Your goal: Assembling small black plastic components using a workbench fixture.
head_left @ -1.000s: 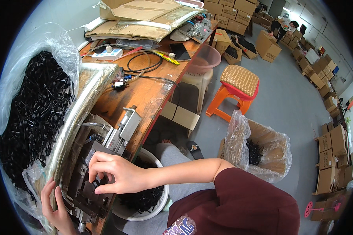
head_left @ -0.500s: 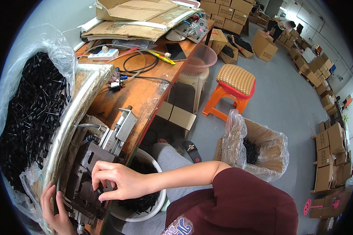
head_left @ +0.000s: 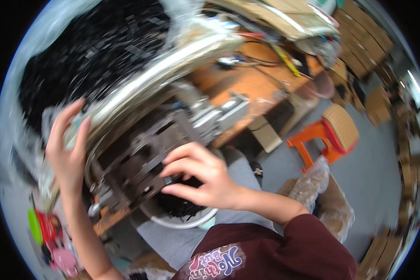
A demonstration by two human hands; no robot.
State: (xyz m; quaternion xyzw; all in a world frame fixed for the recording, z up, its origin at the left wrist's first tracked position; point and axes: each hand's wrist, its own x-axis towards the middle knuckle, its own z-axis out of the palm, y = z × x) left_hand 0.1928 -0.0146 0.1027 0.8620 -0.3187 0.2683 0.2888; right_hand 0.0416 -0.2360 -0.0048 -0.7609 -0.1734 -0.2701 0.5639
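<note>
The dark metal fixture [head_left: 140, 158] sits at the near edge of the wooden workbench [head_left: 256, 88], tilted toward me, its slotted face showing open slots, and from that I judge the loading to be partway through, with slots left to fill; motion blur keeps me from telling which slots hold pieces. My right hand [head_left: 203, 179] lies on the fixture's lower right corner, fingers curled and pressed together against the plate; whether they pinch a small black part I cannot tell. Just under that hand a white bucket [head_left: 182, 219] holds more black parts. My left hand [head_left: 67, 149] is spread open, fingers apart, flat against the clear plastic bag [head_left: 56, 121] at the bench's left edge, beside the fixture's left side. Behind it the heap of black parts [head_left: 93, 51] fills the far left corner. An orange stool [head_left: 329, 133] stands on the floor, well apart to the right.
</note>
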